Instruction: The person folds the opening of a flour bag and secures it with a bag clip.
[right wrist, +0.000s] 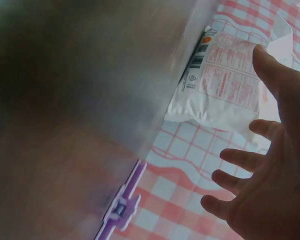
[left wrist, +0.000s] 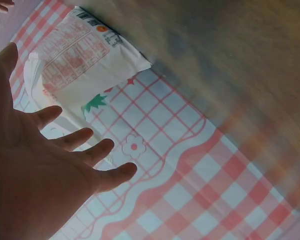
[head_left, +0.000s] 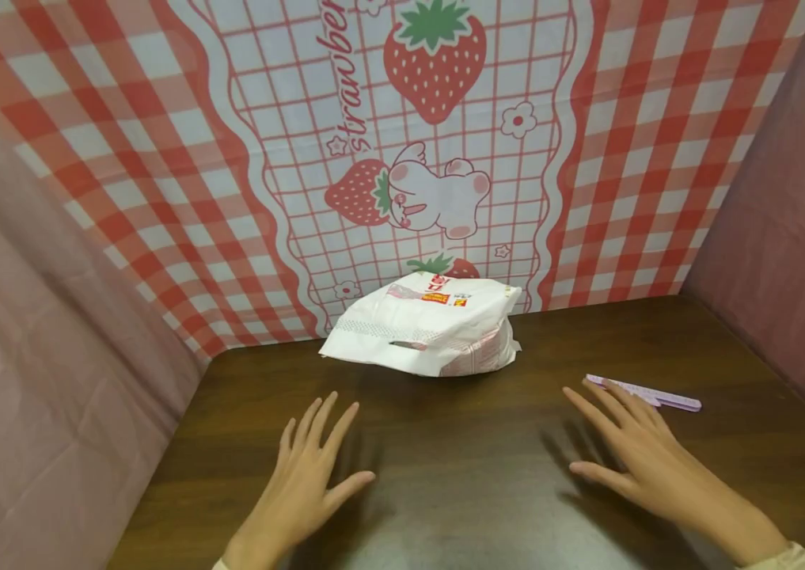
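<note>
Both hands hover over the dark table, fingers spread and holding nothing. My left hand [head_left: 305, 475] is at the front left, its palm facing the left wrist view. On the other side, my right hand [head_left: 647, 459] reaches forward with its fingertips overlapping a purple bag sealing clip [head_left: 666, 397] in the head view. Between and beyond them a white plastic bag [head_left: 438, 324] with red print and a cut-out handle slot lies at the back of the table. In the right wrist view, the clip [right wrist: 121, 207] shows a wider part midway along it.
A brown wooden table [head_left: 445, 475] carries everything. Behind it hangs a red and white checked cloth [head_left: 630, 158] with strawberry prints, right behind the bag. Pink curtains [head_left: 53, 332] close off the left and right sides.
</note>
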`<state>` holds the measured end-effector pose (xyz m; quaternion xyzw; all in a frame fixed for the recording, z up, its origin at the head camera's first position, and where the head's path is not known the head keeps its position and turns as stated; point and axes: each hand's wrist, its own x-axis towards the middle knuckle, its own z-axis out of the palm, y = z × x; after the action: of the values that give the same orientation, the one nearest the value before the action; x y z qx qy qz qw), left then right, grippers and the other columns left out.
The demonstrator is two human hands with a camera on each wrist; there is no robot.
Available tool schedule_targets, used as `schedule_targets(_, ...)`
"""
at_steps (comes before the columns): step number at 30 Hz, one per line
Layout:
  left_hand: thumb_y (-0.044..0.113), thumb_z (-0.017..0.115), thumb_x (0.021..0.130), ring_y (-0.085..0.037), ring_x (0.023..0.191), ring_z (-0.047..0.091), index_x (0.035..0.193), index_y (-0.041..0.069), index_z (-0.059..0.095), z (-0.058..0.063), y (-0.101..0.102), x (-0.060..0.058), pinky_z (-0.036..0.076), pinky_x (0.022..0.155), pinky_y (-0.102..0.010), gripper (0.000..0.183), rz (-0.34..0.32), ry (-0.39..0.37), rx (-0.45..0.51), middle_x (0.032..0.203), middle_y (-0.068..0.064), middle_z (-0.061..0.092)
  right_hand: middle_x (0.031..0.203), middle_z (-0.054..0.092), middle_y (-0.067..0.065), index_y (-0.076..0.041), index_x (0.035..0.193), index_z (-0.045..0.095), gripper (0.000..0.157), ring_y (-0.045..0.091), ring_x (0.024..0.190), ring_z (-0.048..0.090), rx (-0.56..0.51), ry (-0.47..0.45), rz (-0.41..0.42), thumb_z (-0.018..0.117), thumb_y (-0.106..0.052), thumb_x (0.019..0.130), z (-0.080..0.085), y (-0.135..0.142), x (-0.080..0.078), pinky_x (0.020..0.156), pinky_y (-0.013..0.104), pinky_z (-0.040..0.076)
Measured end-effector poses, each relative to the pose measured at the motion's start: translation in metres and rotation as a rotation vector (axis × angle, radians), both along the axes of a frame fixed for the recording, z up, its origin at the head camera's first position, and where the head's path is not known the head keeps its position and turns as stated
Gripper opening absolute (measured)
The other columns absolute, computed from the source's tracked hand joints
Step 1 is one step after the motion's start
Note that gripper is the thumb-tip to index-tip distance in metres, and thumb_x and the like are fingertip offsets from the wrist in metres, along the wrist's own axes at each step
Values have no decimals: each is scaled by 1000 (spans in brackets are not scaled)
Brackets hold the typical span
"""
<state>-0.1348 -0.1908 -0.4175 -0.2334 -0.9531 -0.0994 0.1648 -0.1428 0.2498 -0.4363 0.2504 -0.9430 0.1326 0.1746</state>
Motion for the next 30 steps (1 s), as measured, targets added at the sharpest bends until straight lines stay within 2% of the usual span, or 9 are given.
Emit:
schedule_targets(5, 58, 51, 81, -27, 136, 12, 144, 23, 15, 1, 1, -13, 19, 104, -53, 81, -60, -12, 11, 149, -8, 9, 147, 19, 1, -26, 142, 21, 84, 28, 135, 12, -3, -19, 33, 62, -55, 75, 3, -9, -17, 105, 54, 8)
schedule_targets(9, 54, 55, 81, -26, 135, 16, 144, 20, 16, 0, 4, -24, 26, 104, -46, 82, -103, 25, 32, 148, -10, 12, 147, 18, -1, -28, 143, 18, 84, 26, 136, 11, 7, -25, 54, 59, -57, 76, 5, -17, -35, 106, 51, 12)
schedule_targets(13, 53, 57, 80, -24, 134, 20, 143, 17, 19, -1, 9, -37, 27, 104, -41, 82, -128, 65, 26, 147, -11, 17, 146, 20, 1, -27, 143, 18, 83, 26, 135, 14, 9, -26, 63, 58, -57, 77, 5, -24, -52, 104, 50, 17)
schedule_targets(21, 56, 49, 83, -26, 131, 27, 143, 13, 21, 2, 21, -58, 29, 103, -40, 79, -139, 53, 5, 144, -13, 24, 147, 19, 3, -31, 143, 13, 82, 27, 135, 14, -42, -105, 54, 57, -55, 78, 5, -36, -81, 105, 50, 15)
schedule_targets(26, 54, 51, 83, -28, 126, 34, 139, 8, 30, 2, 27, -69, 34, 100, -42, 75, -145, 61, 13, 139, -16, 31, 146, 21, 4, -25, 144, 15, 83, 28, 134, 17, -76, -109, 62, 57, -55, 79, 2, -46, -94, 102, 53, 18)
schedule_targets(30, 53, 51, 84, -24, 131, 27, 142, 12, 21, 0, 33, -80, 31, 102, -40, 78, -160, 39, 24, 146, -12, 20, 145, 24, 5, -22, 144, 15, 84, 28, 133, 19, -111, -106, 66, 58, -53, 79, -1, -50, -101, 101, 54, 20)
